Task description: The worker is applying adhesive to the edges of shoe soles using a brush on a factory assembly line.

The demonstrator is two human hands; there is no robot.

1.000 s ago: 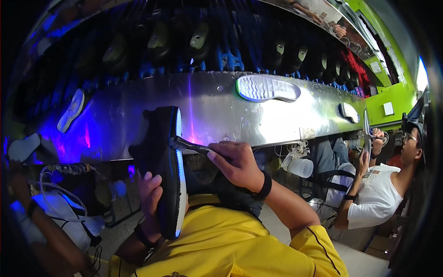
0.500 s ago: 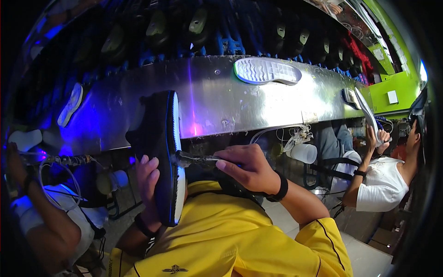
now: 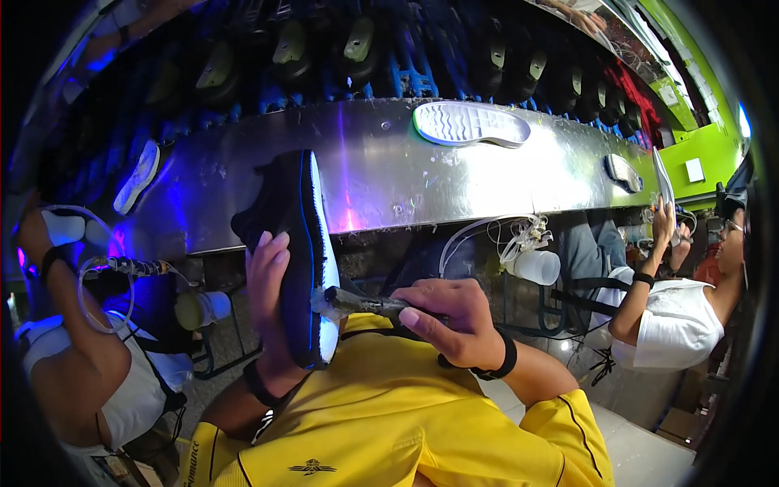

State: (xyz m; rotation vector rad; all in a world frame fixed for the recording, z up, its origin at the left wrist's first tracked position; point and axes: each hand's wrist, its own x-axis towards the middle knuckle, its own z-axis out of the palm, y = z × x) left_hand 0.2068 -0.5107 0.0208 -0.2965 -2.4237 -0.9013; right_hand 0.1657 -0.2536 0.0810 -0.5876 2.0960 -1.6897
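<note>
A black shoe upper (image 3: 284,211) stands on end in front of me, its white underside (image 3: 322,252) facing right. Wrapped round its dark side, my left hand (image 3: 269,276) holds it, fingers pointing up and the palm partly behind the shoe. My right hand (image 3: 458,321) is closed on the handle of a small brush (image 3: 353,301). The brush head touches the underside close to its lower end. What lies between the right palm and the lower fingers is hidden.
On the metal bench (image 3: 373,191) lie a white shoe sole (image 3: 471,124), another sole (image 3: 136,177) at left and a dark-edged one (image 3: 623,173) at right. Beyond runs a rack of dark shoes (image 3: 357,45). A white cup (image 3: 537,266) hangs under the bench. Co-workers (image 3: 673,321) sit either side.
The brush has moved down along the underside, and the shoe has risen slightly and turned a little. The right-hand co-worker has swung a sole more upright; the left-hand co-worker's hand has moved up.
</note>
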